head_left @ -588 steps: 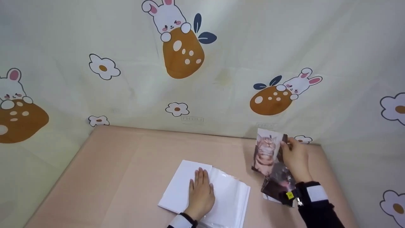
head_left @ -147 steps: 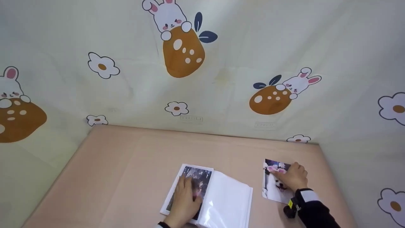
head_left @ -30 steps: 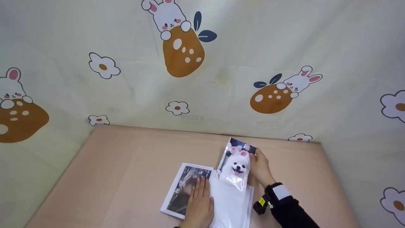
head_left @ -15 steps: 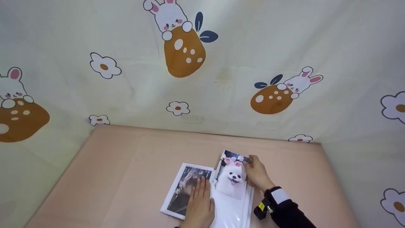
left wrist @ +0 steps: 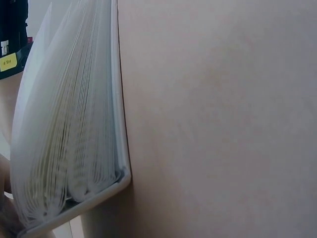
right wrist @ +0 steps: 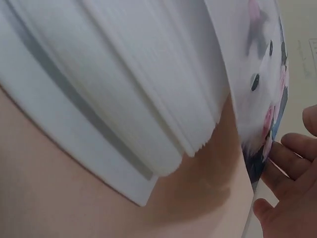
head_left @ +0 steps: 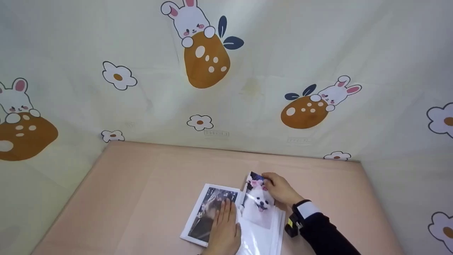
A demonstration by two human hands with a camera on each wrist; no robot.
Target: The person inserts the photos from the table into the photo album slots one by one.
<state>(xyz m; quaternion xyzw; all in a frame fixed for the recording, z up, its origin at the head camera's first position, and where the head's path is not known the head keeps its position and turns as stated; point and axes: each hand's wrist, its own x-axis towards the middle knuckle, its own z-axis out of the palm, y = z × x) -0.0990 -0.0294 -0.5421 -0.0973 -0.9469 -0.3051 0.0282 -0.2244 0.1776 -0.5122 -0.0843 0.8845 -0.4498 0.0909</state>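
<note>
An open photo album (head_left: 198, 226) lies on the table with its white pages spread. Under a clear sleeve on its left page is a dark photo (head_left: 201, 226). My left hand (head_left: 224, 228) rests flat near the fold, fingers straight, covering part of that photo. My right hand (head_left: 283, 189) holds the top right corner of a photo of a white dog with pink flowers (head_left: 256, 210), whose lower part is inside the right page's clear sleeve (head_left: 256, 237). In the right wrist view, fingers (right wrist: 287, 161) lie behind the photo's edge; the thumb's contact is unclear.
The pinkish tabletop (head_left: 134, 198) extends left of and behind the album. A patterned cloth (head_left: 141, 102) hangs along its back edge. The left wrist view shows the album's thick stack of pages (left wrist: 74, 114) fanned above its cover (left wrist: 121, 124).
The dog photo has gone down from above the album, deeper into the right page's sleeve, with my right hand following and shifting left along its top. My left hand stays put.
</note>
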